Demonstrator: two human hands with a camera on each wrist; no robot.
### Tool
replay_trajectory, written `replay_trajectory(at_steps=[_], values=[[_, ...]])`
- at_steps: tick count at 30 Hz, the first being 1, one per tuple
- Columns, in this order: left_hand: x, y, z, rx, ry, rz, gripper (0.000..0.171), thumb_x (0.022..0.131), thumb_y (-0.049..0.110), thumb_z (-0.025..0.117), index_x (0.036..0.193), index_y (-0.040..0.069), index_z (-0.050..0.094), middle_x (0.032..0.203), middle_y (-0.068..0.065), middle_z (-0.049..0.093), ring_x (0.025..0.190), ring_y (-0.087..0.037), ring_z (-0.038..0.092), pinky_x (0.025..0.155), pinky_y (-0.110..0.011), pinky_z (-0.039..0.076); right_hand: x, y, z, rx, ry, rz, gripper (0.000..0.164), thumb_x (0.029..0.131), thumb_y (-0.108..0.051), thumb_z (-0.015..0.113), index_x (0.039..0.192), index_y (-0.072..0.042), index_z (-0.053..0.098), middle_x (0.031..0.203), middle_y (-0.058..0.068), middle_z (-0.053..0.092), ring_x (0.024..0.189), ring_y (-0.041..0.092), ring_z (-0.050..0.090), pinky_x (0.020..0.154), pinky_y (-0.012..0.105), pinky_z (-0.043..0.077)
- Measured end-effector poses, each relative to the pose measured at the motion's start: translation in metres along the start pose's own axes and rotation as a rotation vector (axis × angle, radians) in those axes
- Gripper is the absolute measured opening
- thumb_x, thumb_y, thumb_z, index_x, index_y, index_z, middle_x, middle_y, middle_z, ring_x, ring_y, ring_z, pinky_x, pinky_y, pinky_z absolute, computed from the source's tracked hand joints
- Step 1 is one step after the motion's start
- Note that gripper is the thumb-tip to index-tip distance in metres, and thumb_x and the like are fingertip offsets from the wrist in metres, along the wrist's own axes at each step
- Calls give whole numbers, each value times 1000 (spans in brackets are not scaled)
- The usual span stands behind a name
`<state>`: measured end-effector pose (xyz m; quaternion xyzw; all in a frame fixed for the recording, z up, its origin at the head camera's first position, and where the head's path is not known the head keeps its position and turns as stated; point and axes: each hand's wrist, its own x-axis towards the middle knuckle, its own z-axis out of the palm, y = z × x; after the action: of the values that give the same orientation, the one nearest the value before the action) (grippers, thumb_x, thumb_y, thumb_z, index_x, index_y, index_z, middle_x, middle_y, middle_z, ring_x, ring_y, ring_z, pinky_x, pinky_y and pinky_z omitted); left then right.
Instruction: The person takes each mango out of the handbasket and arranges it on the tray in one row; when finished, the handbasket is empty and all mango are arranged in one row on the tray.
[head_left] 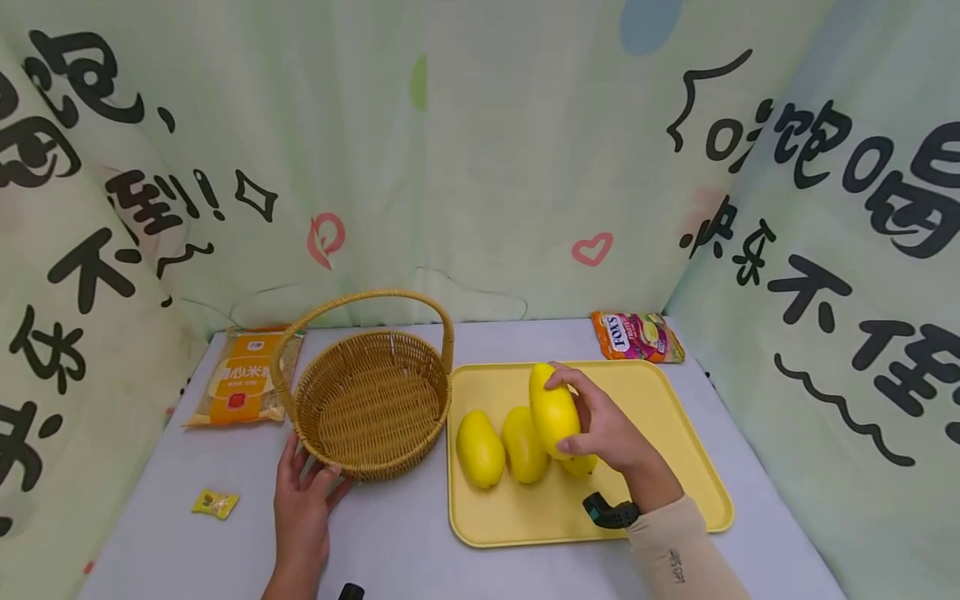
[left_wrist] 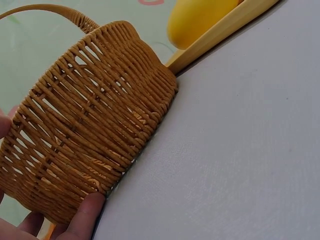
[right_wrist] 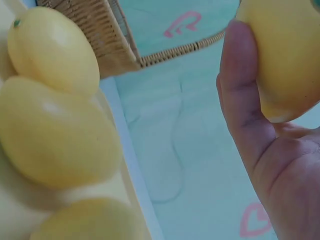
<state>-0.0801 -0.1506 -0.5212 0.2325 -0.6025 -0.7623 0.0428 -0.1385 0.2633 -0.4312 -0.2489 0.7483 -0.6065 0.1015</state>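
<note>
My right hand (head_left: 611, 429) grips a yellow mango (head_left: 552, 408) above the yellow tray (head_left: 652, 517), thumb on one side and fingers on the other. Below it on the tray lie a left mango (head_left: 481, 450), a middle mango (head_left: 522, 446) and a third mango (head_left: 582, 467), mostly covered by the held one. Left of the tray stands a brown wicker basket (head_left: 375, 471) with an arched handle, nothing inside it. My left hand (head_left: 303, 508) holds the basket's near left side; in the left wrist view a fingertip (left_wrist: 90, 210) presses low on the woven wall.
An orange and clear food packet (head_left: 243, 379) lies behind the basket at left. A small yellow wrapped candy (head_left: 215, 503) is on the white table near the left hand. A pink and orange snack bag (head_left: 637, 337) lies behind the tray. Printed curtains (head_left: 487, 167) surround the table.
</note>
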Motion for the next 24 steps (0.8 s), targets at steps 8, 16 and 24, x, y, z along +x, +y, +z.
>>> replay_trajectory(at_steps=[8,16,24], values=[[2,-2,0,0,11,4,91,101,0,56,167,49,15,176,-2,20,153,-29,40,91,-31,63,-37,3,-24,-16,58,-67,72,74,0,76,137,-5,40,167,19,17,130,10,55,92,31,63],[2,-4,-1,0,10,3,91,102,0,56,167,48,15,176,-3,21,152,-29,40,90,-30,63,-63,4,-45,-109,153,-16,74,73,6,76,138,-3,41,163,2,24,118,11,60,82,32,65],[3,-4,0,1,10,12,91,101,0,56,167,48,15,176,-3,21,152,-29,39,89,-29,63,-81,2,-50,-201,212,55,73,73,6,80,137,-5,45,167,27,14,125,11,56,83,29,65]])
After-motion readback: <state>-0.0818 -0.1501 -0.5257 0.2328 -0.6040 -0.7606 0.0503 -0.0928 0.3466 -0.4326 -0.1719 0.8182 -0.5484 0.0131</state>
